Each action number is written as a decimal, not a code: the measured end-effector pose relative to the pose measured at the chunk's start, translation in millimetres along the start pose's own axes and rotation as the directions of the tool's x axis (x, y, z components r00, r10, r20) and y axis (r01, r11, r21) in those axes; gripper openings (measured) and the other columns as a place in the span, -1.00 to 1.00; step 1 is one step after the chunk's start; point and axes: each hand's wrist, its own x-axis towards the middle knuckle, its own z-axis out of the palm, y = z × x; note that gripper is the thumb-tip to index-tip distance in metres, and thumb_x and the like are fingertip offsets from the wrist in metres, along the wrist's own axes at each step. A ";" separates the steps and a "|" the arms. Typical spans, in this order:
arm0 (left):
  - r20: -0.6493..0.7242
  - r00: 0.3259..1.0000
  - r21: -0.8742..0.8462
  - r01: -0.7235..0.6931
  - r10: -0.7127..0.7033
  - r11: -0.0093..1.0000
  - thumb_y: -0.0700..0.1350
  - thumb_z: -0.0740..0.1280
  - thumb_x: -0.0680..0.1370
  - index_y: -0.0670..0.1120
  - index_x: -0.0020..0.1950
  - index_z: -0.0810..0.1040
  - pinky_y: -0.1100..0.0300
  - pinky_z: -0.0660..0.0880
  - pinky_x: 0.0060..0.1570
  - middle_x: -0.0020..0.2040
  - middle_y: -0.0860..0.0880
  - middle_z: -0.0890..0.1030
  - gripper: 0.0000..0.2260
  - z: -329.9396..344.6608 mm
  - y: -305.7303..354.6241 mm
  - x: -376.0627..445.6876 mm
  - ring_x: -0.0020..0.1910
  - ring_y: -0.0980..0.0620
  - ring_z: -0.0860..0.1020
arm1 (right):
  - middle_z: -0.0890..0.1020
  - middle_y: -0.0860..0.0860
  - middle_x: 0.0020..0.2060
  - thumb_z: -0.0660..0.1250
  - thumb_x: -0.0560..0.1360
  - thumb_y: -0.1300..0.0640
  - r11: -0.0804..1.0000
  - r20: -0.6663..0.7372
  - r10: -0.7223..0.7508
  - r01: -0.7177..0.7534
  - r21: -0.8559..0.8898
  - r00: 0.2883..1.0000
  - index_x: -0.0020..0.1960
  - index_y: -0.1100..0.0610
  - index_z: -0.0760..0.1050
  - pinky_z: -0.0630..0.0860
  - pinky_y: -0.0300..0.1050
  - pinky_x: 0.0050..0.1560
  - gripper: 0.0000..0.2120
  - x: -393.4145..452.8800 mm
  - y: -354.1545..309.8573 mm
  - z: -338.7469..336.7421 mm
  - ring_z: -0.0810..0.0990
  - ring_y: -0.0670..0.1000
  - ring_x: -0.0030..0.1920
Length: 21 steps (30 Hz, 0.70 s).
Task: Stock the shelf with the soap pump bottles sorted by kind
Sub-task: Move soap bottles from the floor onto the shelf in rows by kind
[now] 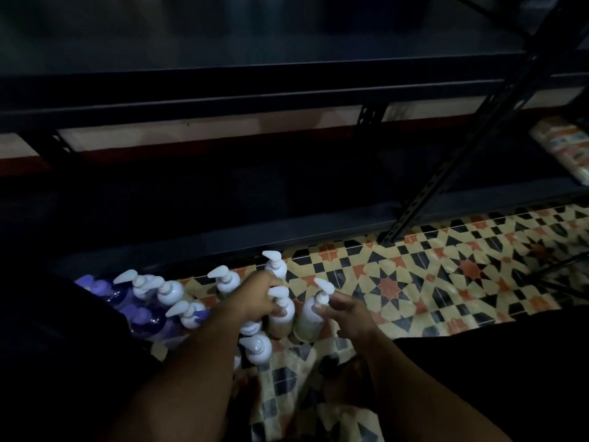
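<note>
A person crouched over a patterned tile floor (414, 282) in dim light, both bare forearms reaching down toward a cluster of soap pump bottles standing at the foot of a dark metal shelf (287, 231). The left hand (255, 298) was curled around the neck of an amber-tinted pump bottle (282, 314), fingers wrapped just under its white pump head, apparently so it could be lifted by the narrowest and firmest part. Just to the right of that grip, the right hand (345, 309) had its fingertips at the neck of a pale greenish pump bottle (310, 317); whether it had closed on the bottle or was merely touching it could not be told from this angle. Nearer the person than the left grip stood another white-capped bottle (256, 346), and to the left of it, against a dark shape at the frame's edge, stood a huddle of purple pump bottles (149, 317) with white-bodied ones among them, kinds apparently grouped loosely on the floor. Beyond the left hand, a further white pump bottle (275, 264) stood nearest the shelf's lowest board. That board and the tier above appeared dark and, as far as could be seen, held no bottles yet; stocking seemed barely begun. Farther right, wrapped packets (564, 148) lay on a neighbouring rack.
</note>
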 end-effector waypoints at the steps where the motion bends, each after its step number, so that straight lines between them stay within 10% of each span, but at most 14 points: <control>1: -0.035 0.999 -0.062 -0.034 0.032 0.997 -0.08 0.61 0.41 -0.03 -0.10 0.61 0.11 0.52 0.07 -0.05 0.02 0.60 -0.80 -6.1 1.0 -1.4 -0.04 0.11 0.55 | 0.72 -0.03 -0.18 0.43 0.55 0.31 1.000 0.004 -0.012 0.012 0.026 1.000 0.10 0.23 0.68 0.53 -0.35 -0.35 -0.86 -4.7 -7.8 -1.9 0.68 -0.14 -0.23; 8: -0.134 0.977 -0.657 0.040 -0.168 0.753 0.04 0.47 0.58 -0.09 0.23 0.64 0.02 0.65 -0.04 0.15 -0.07 0.71 -0.70 -33.8 23.0 -12.2 0.10 -0.01 0.69 | 0.70 0.08 0.08 0.37 0.61 0.02 0.975 -0.044 -0.072 0.080 0.208 0.996 0.16 0.11 0.64 0.51 -0.01 -0.07 -0.79 -11.0 -48.9 -8.2 0.61 0.11 0.08; 18: -0.332 0.929 -0.574 -0.059 -0.166 0.816 0.24 0.12 0.69 -0.10 0.11 0.45 0.06 0.37 -0.09 -0.06 -0.10 0.53 -0.60 -39.6 81.1 -20.2 -0.08 -0.02 0.47 | 0.57 0.16 -0.19 0.31 0.64 -0.14 0.939 -0.120 -0.148 0.178 0.294 0.982 0.14 0.29 0.49 0.58 0.27 -0.01 -0.55 -12.8 -75.9 10.0 0.57 0.16 -0.16; 21: -0.349 0.920 -0.598 -0.072 -0.178 0.798 0.26 0.33 0.60 -0.10 0.10 0.43 0.03 0.43 -0.11 -0.12 -0.09 0.51 -0.58 -34.3 85.4 -28.2 -0.13 -0.05 0.51 | 0.64 0.17 -0.09 0.26 0.58 -0.28 0.966 -0.163 -0.073 0.111 0.233 0.984 0.14 0.16 0.54 0.58 0.25 0.13 -0.50 -11.2 -68.2 12.6 0.63 0.20 -0.06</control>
